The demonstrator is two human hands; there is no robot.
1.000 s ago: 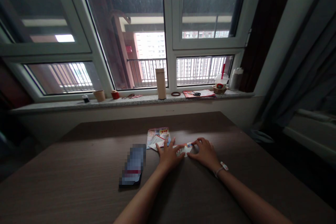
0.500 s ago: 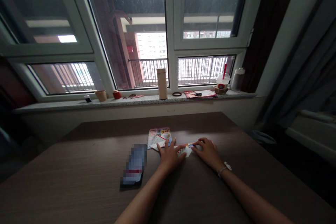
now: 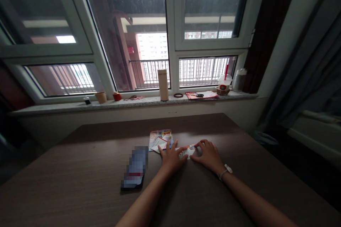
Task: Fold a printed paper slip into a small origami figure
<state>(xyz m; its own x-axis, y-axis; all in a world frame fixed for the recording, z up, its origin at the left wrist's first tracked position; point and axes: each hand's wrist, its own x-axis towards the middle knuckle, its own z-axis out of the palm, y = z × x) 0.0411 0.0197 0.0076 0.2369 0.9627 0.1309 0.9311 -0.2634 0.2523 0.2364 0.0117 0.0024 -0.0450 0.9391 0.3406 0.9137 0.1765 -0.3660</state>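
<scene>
Head cam caught the left hand (image 3: 172, 158) splayed open and the right hand (image 3: 209, 156) lightly curled, both on a small folded paper (image 3: 188, 153) on the counter (image 3: 80, 170). Couldn't tell if the right one pinched it. Printed leaflets (image 3: 160, 140) lay just beside.

Live from the wrists: left hand (image 3: 172, 158) bare, forearm bare | right hand (image 3: 209, 156) bare too | on the right wrist, a thin pale bracelet (image 3: 221, 175) with a white oblong charm (image 3: 228, 168)

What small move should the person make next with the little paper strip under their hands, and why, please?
Probably the right hand should press its fingertips along the paper strip to flatten it, because that hand is curled over the strip's end on the wooden table while the spread left hand steadies the other side.
</scene>
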